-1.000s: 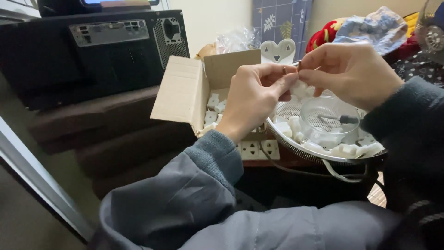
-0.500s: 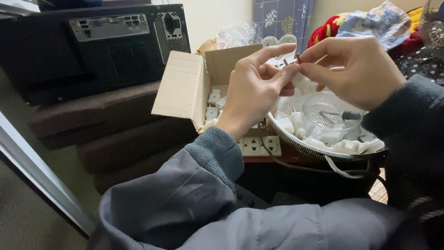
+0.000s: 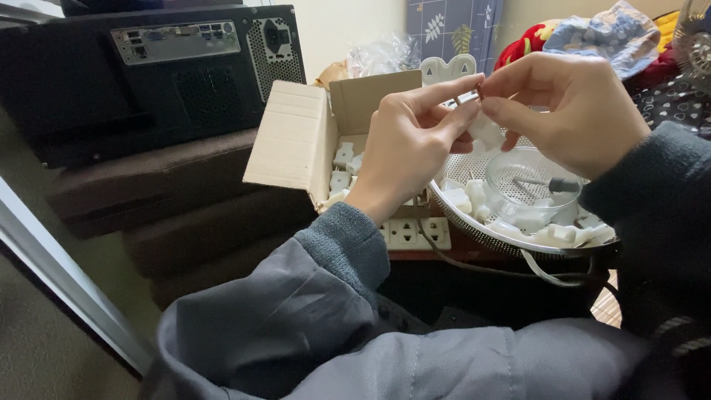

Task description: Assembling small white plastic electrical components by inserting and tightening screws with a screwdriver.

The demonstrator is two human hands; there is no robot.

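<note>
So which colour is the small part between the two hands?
White; the small part shows best in the head view.

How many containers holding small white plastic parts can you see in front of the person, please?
2: the open cardboard box under the left hand, and the perforated metal basket under the right hand. Others may be hidden.

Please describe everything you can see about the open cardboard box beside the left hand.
The cardboard box is plain brown corrugated card, open at the top, with one wide flap folded outward to the left and another standing at the back. It rests on a dark cushioned surface, in front of a black computer case. Inside lie several small white plastic parts, loosely piled. The left hand is raised in front of its right side and hides that part; whether it touches the box cannot be told.
</note>
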